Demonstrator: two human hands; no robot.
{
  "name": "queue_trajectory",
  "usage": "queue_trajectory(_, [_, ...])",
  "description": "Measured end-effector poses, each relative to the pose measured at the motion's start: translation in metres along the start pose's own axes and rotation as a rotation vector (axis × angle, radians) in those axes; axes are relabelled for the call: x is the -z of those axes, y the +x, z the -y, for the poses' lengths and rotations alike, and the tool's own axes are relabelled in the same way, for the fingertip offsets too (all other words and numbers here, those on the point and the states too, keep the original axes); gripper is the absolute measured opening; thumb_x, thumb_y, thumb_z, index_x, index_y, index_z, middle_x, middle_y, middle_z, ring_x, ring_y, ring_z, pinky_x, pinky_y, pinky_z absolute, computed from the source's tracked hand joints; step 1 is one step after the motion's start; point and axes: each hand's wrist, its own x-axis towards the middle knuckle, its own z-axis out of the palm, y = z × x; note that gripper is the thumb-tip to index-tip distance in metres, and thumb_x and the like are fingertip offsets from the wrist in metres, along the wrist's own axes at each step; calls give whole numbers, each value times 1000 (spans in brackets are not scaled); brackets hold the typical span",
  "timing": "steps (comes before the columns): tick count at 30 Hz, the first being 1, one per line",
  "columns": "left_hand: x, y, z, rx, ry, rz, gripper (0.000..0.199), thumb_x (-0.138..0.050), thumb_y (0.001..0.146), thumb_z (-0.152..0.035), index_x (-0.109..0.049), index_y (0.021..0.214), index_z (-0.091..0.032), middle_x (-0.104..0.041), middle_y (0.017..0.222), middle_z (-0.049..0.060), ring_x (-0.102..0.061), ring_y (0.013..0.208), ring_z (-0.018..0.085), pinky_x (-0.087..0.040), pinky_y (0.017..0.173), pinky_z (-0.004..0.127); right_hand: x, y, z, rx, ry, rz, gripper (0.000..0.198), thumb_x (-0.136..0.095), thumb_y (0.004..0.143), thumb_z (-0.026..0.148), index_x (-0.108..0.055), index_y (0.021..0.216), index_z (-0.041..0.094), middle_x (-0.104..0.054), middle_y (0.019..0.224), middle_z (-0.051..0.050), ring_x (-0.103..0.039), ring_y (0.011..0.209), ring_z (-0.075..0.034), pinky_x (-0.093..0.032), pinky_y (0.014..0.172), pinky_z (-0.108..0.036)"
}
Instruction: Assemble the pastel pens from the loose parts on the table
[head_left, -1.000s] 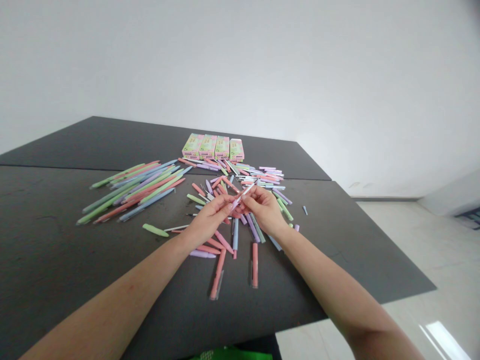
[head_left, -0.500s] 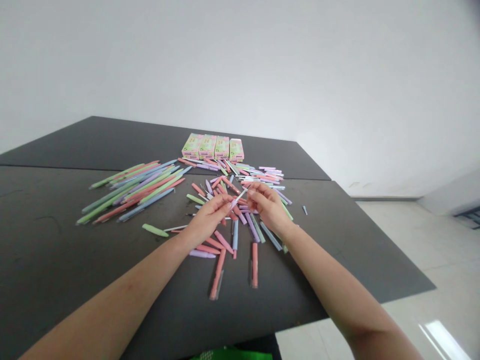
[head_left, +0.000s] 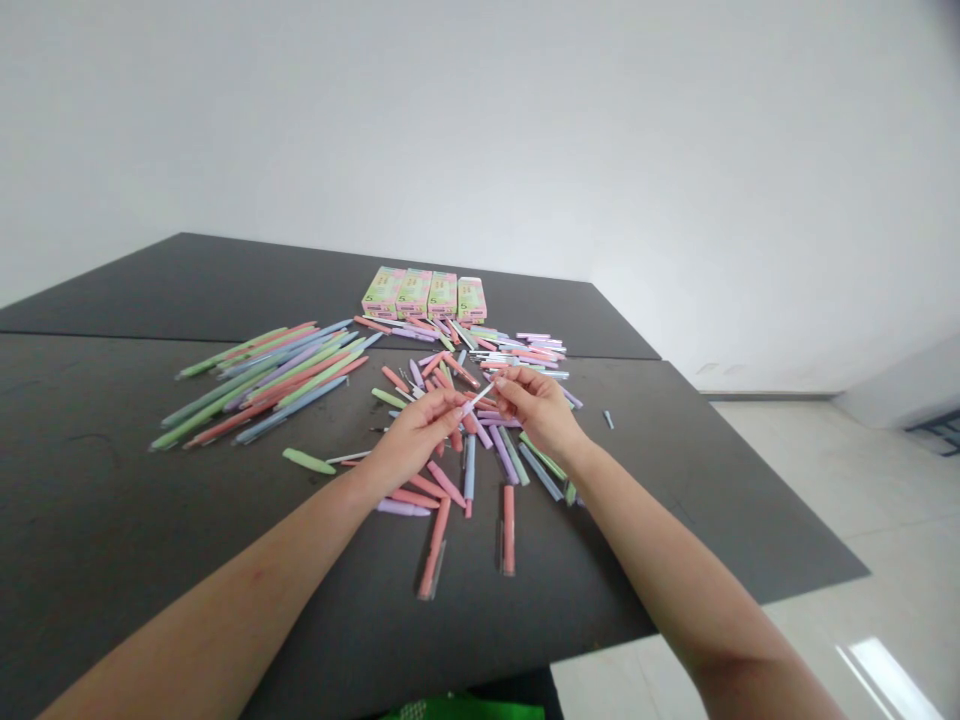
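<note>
My left hand [head_left: 426, 428] is closed in a pinch on the purple lower end of a slim white pen refill [head_left: 482, 394]. The refill slants up to the right, and the fingertips of my right hand [head_left: 538, 408] are closed on its upper end. Beneath and around both hands lies a loose heap of pen parts in pink, purple, green and blue, among them a blue pen barrel [head_left: 469, 468] and a purple barrel [head_left: 504, 455]. Two coral pen caps with clear clips, one of them a cap [head_left: 509, 530], lie nearer to me. My fingers hide part of the heap.
Several printed pen boxes [head_left: 412, 292] stand in a row toward the back of the dark table [head_left: 112, 560]. Assembled-looking long pens [head_left: 270, 385] lie bundled on the left. A green barrel [head_left: 308, 461] is left of my forearm, and a small blue piece [head_left: 608, 420] lies right.
My right hand has shifted slightly and its fingers now sit closer along the refill's upper end. The left hand keeps its pinch, and the parts on the table lie as before.
</note>
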Motion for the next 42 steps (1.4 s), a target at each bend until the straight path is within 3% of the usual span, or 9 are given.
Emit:
queue_trajectory(3, [2,1,0,-20,7,-41,26,-59,85,-41,-57,91,-17,-66,85,3,-56,58,9,-38,49,20,12,4,4,43,-147,-33,26,-66,78,40,-65,93,18,-60,69,2,-47,53,-9,-36,50,-22])
queue_trajectory(6, [3,1,0,-13,10,-78,27,-59,84,-43,-58,90,-17,-66,86,3,-55,58,9,-37,48,20,28,7,5,117,-608,-43,12,-64,77,29,-67,78,17,-62,68,0,-49,57,-10,-38,56,-24])
queue_trajectory(10, [4,2,2,0,20,-95,29,-60,84,-43,-59,93,-16,-66,88,4,-55,58,9,-38,49,20,40,6,3,113,-1099,115,12,-63,74,17,-74,78,18,-67,72,-2,-53,63,-14,-38,61,-27])
queue_trajectory(13, [5,3,3,-3,33,-101,29,-60,84,-43,-59,95,-16,-66,88,4,-56,59,10,-38,49,20,39,4,1,106,-1240,197,14,-63,77,18,-76,84,19,-69,77,-4,-55,67,-15,-38,63,-27])
queue_trajectory(21, [7,3,4,-20,51,-120,27,-60,84,-41,-59,93,-16,-66,86,4,-56,58,10,-38,48,21,35,3,-5,111,-1413,213,16,-62,83,31,-72,81,18,-69,80,-7,-58,75,-19,-37,66,-29])
queue_trajectory(26, [8,3,6,-25,38,-139,26,-63,82,-40,-61,94,-17,-66,84,4,-57,58,11,-38,49,21,40,5,-1,87,-1270,187,13,-61,84,26,-68,79,16,-67,76,-6,-55,68,-16,-36,62,-27])
queue_trajectory(33, [9,2,5,-32,26,-124,23,-64,82,-37,-62,92,-16,-66,83,3,-56,59,10,-36,49,20,44,3,15,-8,-336,228,24,-65,82,38,-63,94,18,-68,81,-2,-63,74,-14,-48,70,-28])
queue_trajectory(42, [8,0,3,-52,9,-122,21,-66,81,-36,-64,90,-17,-67,82,3,-56,57,10,-36,48,21,40,3,21,17,-113,74,24,-76,71,37,-69,85,19,-61,64,2,-50,54,-9,-41,52,-23])
